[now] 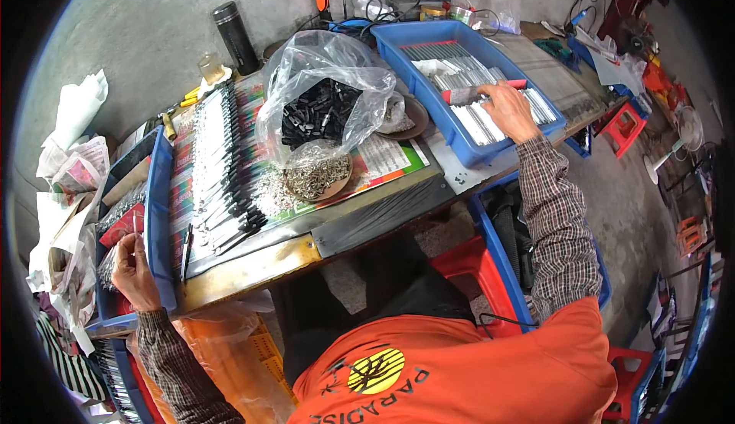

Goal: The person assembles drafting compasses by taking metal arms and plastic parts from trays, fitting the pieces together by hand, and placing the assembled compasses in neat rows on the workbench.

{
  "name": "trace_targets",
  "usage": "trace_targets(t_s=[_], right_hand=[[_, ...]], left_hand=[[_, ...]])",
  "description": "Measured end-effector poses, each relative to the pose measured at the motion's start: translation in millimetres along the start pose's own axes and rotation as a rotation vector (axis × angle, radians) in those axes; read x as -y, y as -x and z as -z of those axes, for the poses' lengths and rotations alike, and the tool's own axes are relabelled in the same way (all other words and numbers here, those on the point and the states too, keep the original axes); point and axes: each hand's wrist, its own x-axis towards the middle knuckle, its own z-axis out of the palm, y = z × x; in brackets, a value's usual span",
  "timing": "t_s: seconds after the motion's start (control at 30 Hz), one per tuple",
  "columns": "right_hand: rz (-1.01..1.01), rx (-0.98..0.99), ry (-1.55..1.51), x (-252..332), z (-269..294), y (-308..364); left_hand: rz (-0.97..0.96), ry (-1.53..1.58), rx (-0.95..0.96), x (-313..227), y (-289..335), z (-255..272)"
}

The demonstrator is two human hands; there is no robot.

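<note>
- Grey wall (168,33), beyond both hands.
- Cluttered workbench (245,272), spanning the gap from hand to hand.
- Long blue tray (494,153), under right hand; packed with rows of white and silver pieces (475,123), split by a red strip (458,97).
- Blue bin (159,225), around left hand; slim parts inside, plus something red just beyond the fingertips.
- Clear plastic bag (375,94), between hands, nearer the right; open, full of small black parts (318,114).
- Row of slim silver parts with black ends (214,156), just right of left hand.
- Black bottle (236,39), well beyond left hand.
- Right hand (507,111): curled low over the pieces, at the red strip; can't tell if gripping any.
- Left hand (136,277): narrow pinch on a thin pale piece (135,223), pointing up above the bin contents.
- Brown dish (334,192), between hands, heaped with tiny metal parts (315,176).
- Black pen-like rod (186,252), near left hand, on bench.
</note>
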Motion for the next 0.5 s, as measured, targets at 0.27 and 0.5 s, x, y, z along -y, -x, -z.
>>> trace_targets(t_s=[0.27,0.5], right_hand=[[-0.045,0.065,-0.003,-9,-5,-3],[-0.029,0.019,-0.131,-18,-3,-12]], left_hand=[[0.179,0.402,0.15,-57,26,-20],[0.205,0.488,0.228,-80,39,-27]])
